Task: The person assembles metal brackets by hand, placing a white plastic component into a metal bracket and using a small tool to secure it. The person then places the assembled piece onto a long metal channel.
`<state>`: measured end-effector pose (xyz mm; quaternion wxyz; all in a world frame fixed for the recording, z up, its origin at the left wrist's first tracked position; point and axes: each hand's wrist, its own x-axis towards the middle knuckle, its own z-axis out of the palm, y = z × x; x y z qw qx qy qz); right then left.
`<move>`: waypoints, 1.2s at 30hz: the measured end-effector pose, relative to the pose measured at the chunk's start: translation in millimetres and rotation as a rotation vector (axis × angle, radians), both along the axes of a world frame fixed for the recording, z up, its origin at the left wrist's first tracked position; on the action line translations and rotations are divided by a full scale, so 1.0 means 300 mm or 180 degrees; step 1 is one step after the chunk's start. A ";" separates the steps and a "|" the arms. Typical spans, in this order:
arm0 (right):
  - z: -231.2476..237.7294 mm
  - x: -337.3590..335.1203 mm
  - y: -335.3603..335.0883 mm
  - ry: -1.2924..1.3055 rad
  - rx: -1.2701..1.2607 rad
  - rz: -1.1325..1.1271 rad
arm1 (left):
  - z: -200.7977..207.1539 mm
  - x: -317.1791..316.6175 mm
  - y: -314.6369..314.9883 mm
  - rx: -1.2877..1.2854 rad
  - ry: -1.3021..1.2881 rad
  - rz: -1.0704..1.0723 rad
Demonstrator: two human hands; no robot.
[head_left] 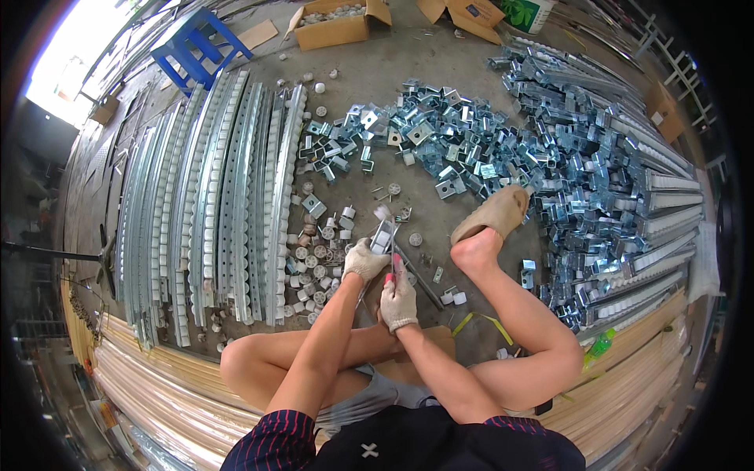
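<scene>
Head view, and I've got both gloved hands at work, close together above the floor between the bent legs. The left hand is out ahead, fingers curled around a short metal channel piece with something white set in it; the piece slants upward, away from the body. Just behind and to the right comes the right hand, fingers mostly folded, pink-tipped digits pointing up at the near end of that same piece. Whether it grips the metal or a slim tool, I can't tell from up here; the spot is small and blurred.

Look left of the hands: loose white rollers lie scattered on the concrete, and beyond them long metal roller tracks stand side by side in a broad row. Up ahead, a big heap of shiny U-shaped brackets spreads rightward, running up against more roller tracks. A tan shoe sits on the right foot at the heap's near edge. Far off, I spot a blue plastic stool and a cardboard box with small pale pieces inside. Down near the right knee, a yellow-green strap lies bent on the floor.
</scene>
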<state>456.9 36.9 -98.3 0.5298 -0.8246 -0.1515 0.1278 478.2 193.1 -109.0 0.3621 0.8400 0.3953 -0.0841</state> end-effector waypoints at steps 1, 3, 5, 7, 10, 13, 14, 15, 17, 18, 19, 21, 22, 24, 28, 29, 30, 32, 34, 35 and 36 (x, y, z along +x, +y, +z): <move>-0.006 -0.004 0.002 -0.0093 0.0043 0.0292 | -0.031 -0.024 0.014 -0.0054 0.0022 0.0068; 0.011 0.038 -0.013 -0.0369 0.0069 0.0811 | -0.061 -0.021 0.018 -0.0223 -0.0027 0.0140; 0.047 0.081 -0.066 -0.0631 0.0214 0.0714 | -0.038 -0.003 0.004 -0.0401 -0.0013 0.0064; 0.065 0.107 -0.137 -0.0785 0.0411 0.0552 | -0.011 0.008 -0.014 -0.0230 0.0052 -0.0101; 0.047 0.141 -0.271 -0.0198 -0.0223 0.0149 | 0.020 0.016 0.011 -0.0129 0.0167 -0.0213; 0.023 0.202 -0.404 -0.0043 -0.1113 0.0112 | 0.168 0.044 0.083 0.0368 0.0499 -0.0117; 0.011 0.212 -0.458 -0.0015 -0.1367 0.0241 | 0.204 0.034 0.114 0.0572 0.0300 -0.0071; -0.004 0.218 -0.492 0.0009 -0.1622 0.0381 | 0.247 0.040 0.155 0.0658 0.0480 -0.0147; -0.011 0.220 -0.471 0.0218 -0.1827 0.0511 | 0.310 0.033 0.305 0.0681 0.0753 -0.0114; 0.009 0.205 -0.419 0.0291 -0.1856 0.0691 | 0.303 -0.053 0.478 0.1133 0.0708 0.0104; 0.001 0.244 -0.492 0.0401 -0.2123 0.0578 | 0.472 0.021 0.343 0.0722 0.0767 -0.0014; 0.043 0.225 -0.434 0.0568 -0.2294 0.0713 | 0.602 -0.057 0.443 0.1126 0.0864 -0.0154; 0.025 0.228 -0.460 0.0587 -0.2318 0.0640 | 0.711 -0.057 0.370 0.0931 0.0827 -0.0091; 0.018 0.215 -0.441 0.0330 -0.2241 0.0802 | 0.838 -0.136 0.348 0.0999 0.0622 0.0253; 0.091 0.338 -0.396 -0.0306 -0.1880 0.0935 | 0.918 -0.238 0.265 0.0269 0.0525 0.0339; 0.092 0.415 -0.377 -0.0510 -0.1828 0.0949 | 0.889 -0.252 0.243 0.0225 0.0540 0.0363; 0.175 0.469 -0.333 -0.0487 -0.1726 0.0946 | 0.853 -0.281 0.229 0.0200 0.0584 0.0420; 0.181 0.640 -0.288 -0.0903 -0.1635 0.0803 | 0.701 -0.335 0.205 0.0259 0.0887 0.0137; 0.187 0.802 -0.238 -0.0815 -0.1643 0.0730 | 0.609 -0.415 0.173 0.0073 0.1240 0.0260; 0.262 0.868 -0.238 -0.0711 -0.1924 0.0626 | 0.544 -0.440 0.167 -0.0221 0.1346 0.0304; 0.254 0.956 -0.246 -0.0628 -0.2121 0.0355 | 0.432 -0.481 0.161 -0.0143 0.1159 0.0277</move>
